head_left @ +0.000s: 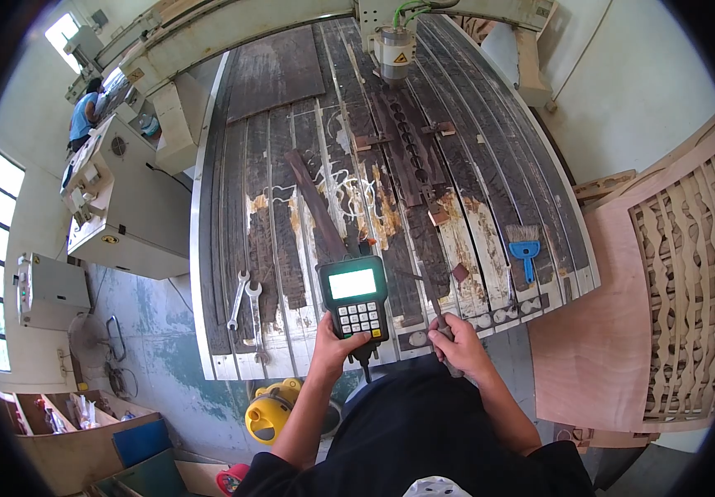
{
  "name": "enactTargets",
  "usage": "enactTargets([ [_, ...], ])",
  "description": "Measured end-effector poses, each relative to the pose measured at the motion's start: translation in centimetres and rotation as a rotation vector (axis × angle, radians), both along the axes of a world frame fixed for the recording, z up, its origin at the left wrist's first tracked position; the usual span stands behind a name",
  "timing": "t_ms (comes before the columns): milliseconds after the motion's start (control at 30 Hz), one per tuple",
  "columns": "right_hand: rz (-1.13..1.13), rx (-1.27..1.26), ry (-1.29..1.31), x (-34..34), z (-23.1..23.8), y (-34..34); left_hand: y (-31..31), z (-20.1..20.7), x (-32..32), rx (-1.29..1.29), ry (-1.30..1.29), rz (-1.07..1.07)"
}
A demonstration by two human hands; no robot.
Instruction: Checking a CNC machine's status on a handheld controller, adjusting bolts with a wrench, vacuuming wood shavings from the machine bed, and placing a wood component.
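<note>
My left hand [334, 348] grips a black handheld controller [352, 298] with a lit screen and a keypad, its thumb on the lower keys. A cable hangs from the controller's bottom. In my right hand [462, 348] is a long, thin tool [430, 290] with a dark handle; its exact kind is unclear. Its shaft points away over the near edge of the slotted machine bed [478, 294]. Farther off, under the spindle [395, 56], lies a dark wood strip [407, 145] with a row of cut shapes, between small clamp blocks [370, 142].
A loose dark board [316, 203] lies beyond the controller. Two wrenches [236, 302] rest on the left; a brush with a blue dustpan [525, 253] on the right. A carved panel [689, 282] leans at right. A yellow machine [273, 410] stands below. A person [86, 114] works far left.
</note>
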State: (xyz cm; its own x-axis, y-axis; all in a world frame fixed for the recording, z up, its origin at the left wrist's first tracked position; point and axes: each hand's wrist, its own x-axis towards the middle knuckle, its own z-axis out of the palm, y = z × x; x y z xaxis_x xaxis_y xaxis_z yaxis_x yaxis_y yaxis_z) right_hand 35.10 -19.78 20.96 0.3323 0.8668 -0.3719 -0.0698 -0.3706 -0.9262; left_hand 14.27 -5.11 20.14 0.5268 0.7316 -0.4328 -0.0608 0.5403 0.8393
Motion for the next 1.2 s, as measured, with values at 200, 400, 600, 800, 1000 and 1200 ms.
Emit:
enactTargets([
  [200,-0.006,-0.009,-0.015,0.04,-0.04,-0.03,-0.10,-0.33,-0.09,-0.005,0.001,0.017],
  [400,-0.012,-0.013,-0.001,0.07,-0.12,0.00,-0.01,-0.26,-0.09,0.002,0.019,0.003],
  [600,-0.018,-0.013,0.013,0.00,-0.06,-0.05,-0.16,-0.26,-0.07,-0.003,-0.012,0.025],
  [800,-0.028,-0.002,0.021,-0.05,-0.51,-0.23,-0.23,-0.46,-0.04,-0.013,-0.030,0.036],
  [1000,-0.031,-0.003,-0.006,-0.15,-0.24,-0.26,-0.18,-0.25,-0.04,0.000,-0.021,0.025],
  [1200,-0.035,-0.004,0.006,-0.17,-0.39,-0.35,-0.13,-0.35,-0.05,0.001,-0.007,0.013],
])
